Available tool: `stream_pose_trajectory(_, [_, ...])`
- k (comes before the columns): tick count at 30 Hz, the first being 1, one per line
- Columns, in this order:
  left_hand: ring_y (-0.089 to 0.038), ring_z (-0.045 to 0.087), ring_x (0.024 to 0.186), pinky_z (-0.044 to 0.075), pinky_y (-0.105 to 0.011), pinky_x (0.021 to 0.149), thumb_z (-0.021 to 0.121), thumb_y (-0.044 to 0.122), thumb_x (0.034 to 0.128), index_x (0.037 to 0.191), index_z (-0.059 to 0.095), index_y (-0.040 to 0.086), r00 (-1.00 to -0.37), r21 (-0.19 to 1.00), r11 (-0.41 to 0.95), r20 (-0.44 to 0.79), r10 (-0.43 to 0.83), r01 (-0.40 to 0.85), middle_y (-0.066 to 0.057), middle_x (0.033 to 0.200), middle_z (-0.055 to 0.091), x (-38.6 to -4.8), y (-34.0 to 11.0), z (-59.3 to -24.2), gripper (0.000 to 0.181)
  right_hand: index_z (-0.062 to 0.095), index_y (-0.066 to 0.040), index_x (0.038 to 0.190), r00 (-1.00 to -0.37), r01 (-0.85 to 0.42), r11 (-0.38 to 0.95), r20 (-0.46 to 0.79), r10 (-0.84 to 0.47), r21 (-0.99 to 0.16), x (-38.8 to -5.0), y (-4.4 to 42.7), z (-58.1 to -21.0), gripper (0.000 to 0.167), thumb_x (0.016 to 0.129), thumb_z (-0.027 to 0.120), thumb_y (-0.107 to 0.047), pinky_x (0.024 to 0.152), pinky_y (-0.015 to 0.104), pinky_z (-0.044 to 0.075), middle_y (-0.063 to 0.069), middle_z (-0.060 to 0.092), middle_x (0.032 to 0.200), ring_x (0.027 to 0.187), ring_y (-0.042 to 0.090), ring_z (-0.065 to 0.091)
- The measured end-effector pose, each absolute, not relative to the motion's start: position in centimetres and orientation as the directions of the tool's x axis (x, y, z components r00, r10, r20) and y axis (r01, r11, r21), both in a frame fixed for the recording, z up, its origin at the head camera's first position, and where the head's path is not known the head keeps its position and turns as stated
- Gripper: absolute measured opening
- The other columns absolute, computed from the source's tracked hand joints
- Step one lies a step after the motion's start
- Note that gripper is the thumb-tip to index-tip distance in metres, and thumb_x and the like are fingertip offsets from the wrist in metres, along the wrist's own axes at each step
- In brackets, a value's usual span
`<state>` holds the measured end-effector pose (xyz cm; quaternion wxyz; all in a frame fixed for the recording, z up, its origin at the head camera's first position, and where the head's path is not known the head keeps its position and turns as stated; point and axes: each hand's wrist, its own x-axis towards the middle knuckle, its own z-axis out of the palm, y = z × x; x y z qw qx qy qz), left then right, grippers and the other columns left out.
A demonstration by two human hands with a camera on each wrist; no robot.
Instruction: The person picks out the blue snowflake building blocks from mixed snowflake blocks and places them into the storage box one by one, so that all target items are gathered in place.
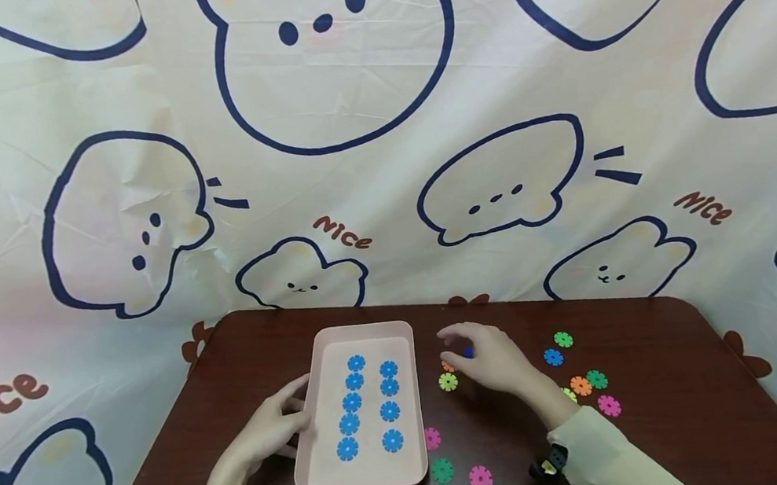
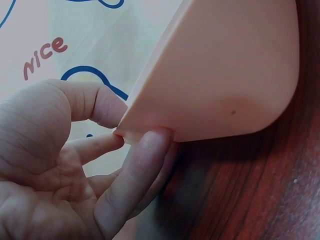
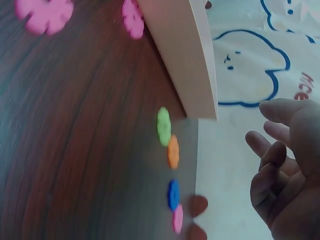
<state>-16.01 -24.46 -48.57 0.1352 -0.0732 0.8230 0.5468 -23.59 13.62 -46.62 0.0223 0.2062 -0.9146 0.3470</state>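
Observation:
A pale pink tray [image 1: 377, 469] lies on the table, with several blue snowflake discs [image 1: 351, 402] in two columns inside it. On its left side my left hand [image 1: 269, 429] pinches the rim; the left wrist view has the thumb and fingertips against the tray edge [image 2: 225, 75]. My right hand [image 1: 493, 358] hovers right of the tray with fingers loosely bent and nothing visible in them. Near it lie a yellow-green disc [image 1: 448, 382], an orange disc [image 1: 448, 366] partly hidden by the hand, and a blue disc [image 3: 173, 195]. A pink disc [image 3: 178, 219] shows beside the blue one.
Farther right on the dark wooden table [image 1: 696, 400] are loose discs, among them a green disc [image 1: 563, 339], a blue disc [image 1: 553, 356] and a pink disc [image 1: 609, 406]. Another green disc [image 1: 442, 471] sits by the tray's lower right corner. A patterned curtain [image 1: 382, 180] hangs behind.

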Motion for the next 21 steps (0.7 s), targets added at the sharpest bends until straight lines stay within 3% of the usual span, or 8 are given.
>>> stream_pose_trajectory(5, [-0.027, 0.068, 0.084, 0.062, -0.048, 0.059, 0.065, 0.006, 0.091, 0.158, 0.041, 0.009, -0.953, 0.881, 0.391, -0.3, 0.029, -0.265, -0.018, 0.114, 0.059, -16.1, -24.4, -48.6, 0.071, 0.071, -0.019, 0.13, -0.926, -0.365, 0.677, 0.174, -0.334, -0.639, -23.5, 16.7, -46.6, 0.039, 0.094, 0.077, -0.033, 0.088, 0.046, 0.058, -0.002, 0.071, 0.124, 0.104, 0.025, 0.066])
stream_pose_trajectory(11, [-0.026, 0.068, 0.084, 0.062, -0.048, 0.059, 0.065, 0.007, 0.0912, 0.158, 0.041, 0.009, -0.952, 0.876, 0.398, -0.306, 0.026, -0.271, -0.018, 0.114, 0.06, -16.2, -24.5, -48.6, 0.072, 0.07, -0.017, 0.131, -0.949, -0.309, 0.708, 0.159, -0.272, -0.635, -23.2, 20.5, -47.0, 0.041, 0.094, 0.078, -0.032, 0.085, 0.041, 0.057, -0.001, 0.072, 0.119, 0.103, 0.021, 0.066])
stream_pose_trajectory(21, [-0.027, 0.068, 0.083, 0.062, -0.048, 0.059, 0.066, 0.007, 0.0911, 0.158, 0.041, 0.009, -0.95, 0.872, 0.401, -0.312, 0.017, -0.28, -0.018, 0.114, 0.06, -16.1, -24.3, -48.5, 0.072, 0.069, -0.012, 0.132, -0.974, -0.227, 0.742, 0.144, -0.176, -0.631, -23.1, 26.4, -49.0, 0.043, 0.096, 0.075, -0.035, 0.088, 0.048, 0.057, 0.003, 0.071, 0.117, 0.103, 0.025, 0.067])
